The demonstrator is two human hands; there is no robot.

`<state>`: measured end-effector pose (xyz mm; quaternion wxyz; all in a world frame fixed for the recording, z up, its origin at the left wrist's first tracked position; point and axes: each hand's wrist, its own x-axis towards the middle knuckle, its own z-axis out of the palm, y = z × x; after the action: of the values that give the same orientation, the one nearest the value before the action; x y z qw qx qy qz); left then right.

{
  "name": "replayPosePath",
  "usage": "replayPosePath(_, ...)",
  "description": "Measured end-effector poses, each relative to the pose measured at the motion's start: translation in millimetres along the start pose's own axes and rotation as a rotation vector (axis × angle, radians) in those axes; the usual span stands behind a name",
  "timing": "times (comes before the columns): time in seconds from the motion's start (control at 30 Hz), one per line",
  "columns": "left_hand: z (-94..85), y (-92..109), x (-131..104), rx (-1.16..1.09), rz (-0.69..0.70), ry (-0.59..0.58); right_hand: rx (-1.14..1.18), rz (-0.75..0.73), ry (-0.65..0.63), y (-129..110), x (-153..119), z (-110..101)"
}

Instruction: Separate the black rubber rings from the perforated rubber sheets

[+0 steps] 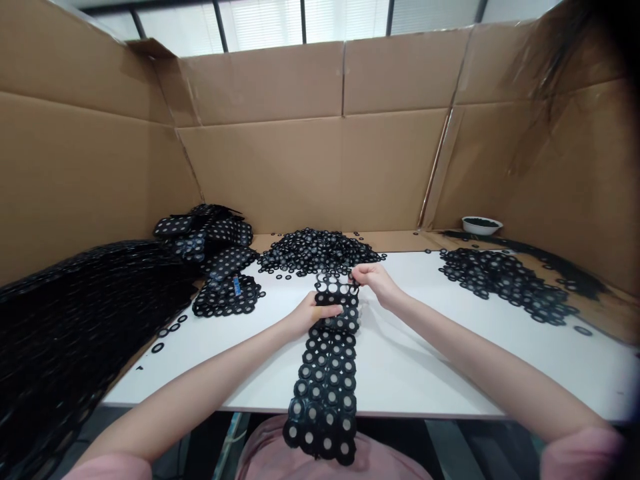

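Observation:
A long black strip of linked rings [329, 373] runs from the middle of the white table down over its front edge toward my lap. My left hand [313, 315] is closed on the strip's upper part, the thumb lying across it. At the strip's top right corner, my right hand [373, 280] is pinched; what sits between its fingertips is too small to make out. Just behind the strip's far end lies a heap of loose black rings [320, 250].
The white table [410, 373] has a black ring pile [505, 283] at right and a folded ring piece [227, 298] at left. Large black sheets [90, 320] cover the left side. A white bowl [481, 227] stands back right. Cardboard walls [310, 167] enclose the table.

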<state>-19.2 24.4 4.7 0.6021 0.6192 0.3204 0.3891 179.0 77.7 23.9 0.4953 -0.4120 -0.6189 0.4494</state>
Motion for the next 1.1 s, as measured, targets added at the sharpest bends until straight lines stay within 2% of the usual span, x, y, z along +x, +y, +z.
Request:
replayPosePath(0.07, -0.3, -2, 0, -0.026, -0.017, -0.005, -0.004, -0.008, 0.131, 6, 9, -15)
replayPosePath(0.13, 0.1, -2, -2, -0.034, -0.035, -0.008, -0.015, -0.013, 0.209, 14, 16, -30)
replayPosePath(0.2, 0.8, 0, -3, -0.058, -0.065, 0.003, -0.040, 0.016, 0.209, 22, 20, -38)
replayPosePath(0.3, 1.5, 2, -3, -0.111, -0.098, 0.032, -0.027, 0.045, 0.138, 30, 21, -32)
replayPosePath(0.37, 1.8, 2, -2, -0.140, -0.111, 0.033, 0.017, 0.011, 0.081, 31, 19, -23)
replayPosePath(0.47, 2.7, 3, -2, -0.179, -0.119, 0.028, 0.021, -0.065, -0.038, 27, 15, -14)
replayPosePath(0.63, 4.6, 4, -2, -0.196, -0.067, 0.042, -0.032, -0.108, -0.252, 16, 0, -11)
replayPosePath(0.73, 4.1, 3, -1, -0.184, -0.060, 0.049, -0.016, -0.141, -0.313, 12, -7, -9)
replayPosePath(0.97, -0.4, 2, -2, -0.148, -0.064, 0.067, 0.013, -0.216, -0.179, 15, -5, -8)
replayPosePath(1.1, -0.9, 0, -1, -0.119, -0.039, 0.090, -0.147, -0.295, -0.054, 16, -4, -12)
